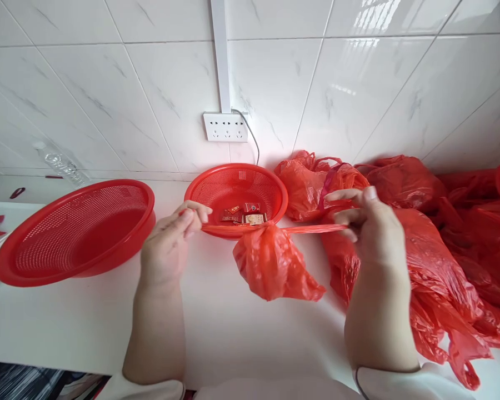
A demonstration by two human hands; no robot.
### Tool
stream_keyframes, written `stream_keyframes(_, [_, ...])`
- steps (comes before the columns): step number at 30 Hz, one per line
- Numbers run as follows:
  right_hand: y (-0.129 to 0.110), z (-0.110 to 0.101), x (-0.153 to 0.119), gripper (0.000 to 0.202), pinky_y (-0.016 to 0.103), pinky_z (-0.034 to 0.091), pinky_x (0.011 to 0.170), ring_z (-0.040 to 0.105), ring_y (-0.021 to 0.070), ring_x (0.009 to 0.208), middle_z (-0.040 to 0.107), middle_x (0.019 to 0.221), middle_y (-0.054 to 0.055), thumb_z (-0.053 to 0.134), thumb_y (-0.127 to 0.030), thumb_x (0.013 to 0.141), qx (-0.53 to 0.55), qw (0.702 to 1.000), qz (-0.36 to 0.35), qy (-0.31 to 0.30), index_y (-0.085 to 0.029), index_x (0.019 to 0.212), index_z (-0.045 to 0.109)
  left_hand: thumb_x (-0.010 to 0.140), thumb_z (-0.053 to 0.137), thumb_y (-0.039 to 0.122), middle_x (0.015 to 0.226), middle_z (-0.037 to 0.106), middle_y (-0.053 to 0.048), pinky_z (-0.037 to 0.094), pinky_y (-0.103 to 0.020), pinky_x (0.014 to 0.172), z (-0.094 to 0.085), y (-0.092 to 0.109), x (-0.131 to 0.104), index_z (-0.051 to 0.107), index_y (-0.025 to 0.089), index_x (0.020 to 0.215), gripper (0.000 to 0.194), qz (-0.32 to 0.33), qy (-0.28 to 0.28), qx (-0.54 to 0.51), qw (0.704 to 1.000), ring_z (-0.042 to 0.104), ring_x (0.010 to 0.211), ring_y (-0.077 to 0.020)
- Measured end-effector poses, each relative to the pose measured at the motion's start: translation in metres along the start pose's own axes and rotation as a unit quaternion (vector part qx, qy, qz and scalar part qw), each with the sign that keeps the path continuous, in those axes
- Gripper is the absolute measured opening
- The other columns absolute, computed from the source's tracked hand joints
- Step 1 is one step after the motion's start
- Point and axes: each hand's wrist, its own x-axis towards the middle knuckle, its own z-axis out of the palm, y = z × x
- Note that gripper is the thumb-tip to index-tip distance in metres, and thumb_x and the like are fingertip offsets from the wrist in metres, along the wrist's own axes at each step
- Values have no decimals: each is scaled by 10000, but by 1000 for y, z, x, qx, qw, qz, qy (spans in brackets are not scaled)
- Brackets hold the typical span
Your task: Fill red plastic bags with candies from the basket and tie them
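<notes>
Stretching a small red bag (275,264) sideways by its twisted handles (316,228): left hand (170,236) is pinching one, fingertips together; right hand (375,228) is clasping the other in curled fingers. Bag is showing between them over white counter (216,333), near a red basket (204,191) holding packets (252,208).

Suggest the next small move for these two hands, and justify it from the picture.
Probably the left hand and right hand should pull slightly further apart: they hold the ends of the small red plastic bag stretched sideways, its neck gathered between them, so a tug may tighten it.
</notes>
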Motion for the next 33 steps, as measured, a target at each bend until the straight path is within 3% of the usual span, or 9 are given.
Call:
stream_keyframes(6, [4, -26, 7, 499, 275, 109, 387, 276, 99, 369, 436, 452, -5, 405, -606, 904, -36, 994, -46, 88, -196, 826, 679, 923, 459, 274, 627, 376, -27, 446, -381, 935, -9, 3, 1, 368, 196, 507, 433, -53, -8, 2, 999, 519, 854, -201])
stream_keyframes(11, [3, -25, 3, 360, 268, 120, 402, 231, 104, 389, 363, 471, -29, 494, -526, 892, -95, 986, -102, 90, -243, 802, 698, 933, 454, 318, 803, 535, -25, 450, -403, 930, -5, 3, 4, 499, 181, 569, 391, -131, -120, 26, 984, 586, 701, -164])
stream_keyframes(14, [3, -25, 3, 336, 257, 221, 411, 334, 109, 402, 371, 485, -36, 515, -495, 898, -174, 975, -114, 72, -231, 825, 710, 938, 457, 347, 833, 567, -23, 480, -381, 854, 0, 0, 7, 591, 187, 641, 363, -163, -180, 55, 969, 615, 688, -164])
stream_keyframes(20, [6, -11, 7, 312, 284, 428, 622, 581, 165, 625, 660, 702, 28, 515, -459, 909, -409, 890, -182, 79, -207, 851, 688, 930, 462, 424, 793, 644, -30, 462, -402, 900, 20, -19, 14, 649, 202, 753, 340, -206, -205, 160, 943, 644, 808, -207])
stream_keyframes(22, [6, 0, 3, 272, 304, 454, 697, 623, 199, 771, 695, 864, 52, 522, -443, 905, -442, 876, -194, 7, -222, 934, 678, 914, 484, 455, 854, 667, -32, 452, -418, 935, 22, -24, 15, 658, 219, 836, 304, -211, -194, 198, 938, 645, 872, -218])
stream_keyframes(24, [10, 14, -6, 310, 320, 470, 797, 627, 221, 947, 681, 1052, 65, 546, -447, 888, -438, 869, -187, -131, -245, 1107, 634, 893, 516, 480, 941, 672, -36, 461, -415, 937, 20, -26, 15, 650, 248, 958, 276, -202, -168, 221, 939, 637, 948, -227])
stream_keyframes(27, [30, 38, -23, 586, 378, 459, 897, 582, 275, 1109, 618, 1205, 101, 634, -500, 799, -469, 824, -121, -295, -247, 1312, 508, 868, 549, 507, 1037, 663, -48, 483, -404, 911, 14, -26, 16, 619, 273, 1067, 316, -187, -121, 241, 945, 627, 1020, -242])
stream_keyframes(30, [58, 52, -33, 736, 441, 469, 843, 602, 349, 1052, 604, 1183, 160, 716, -424, 710, -546, 757, -46, -355, -208, 1367, 463, 863, 551, 518, 1042, 673, -58, 488, -396, 907, 11, -23, 18, 627, 261, 1044, 323, -180, -111, 253, 944, 633, 1021, -247])
stream_keyframes(33, [71, 44, -34, 516, 391, 476, 743, 662, 308, 894, 662, 1074, 140, 555, -223, 819, -554, 742, -45, -375, -226, 1334, 511, 874, 540, 508, 1024, 692, -54, 486, -375, 913, 11, -18, 18, 642, 263, 1014, 300, -176, -123, 267, 940, 638, 1017, -242])
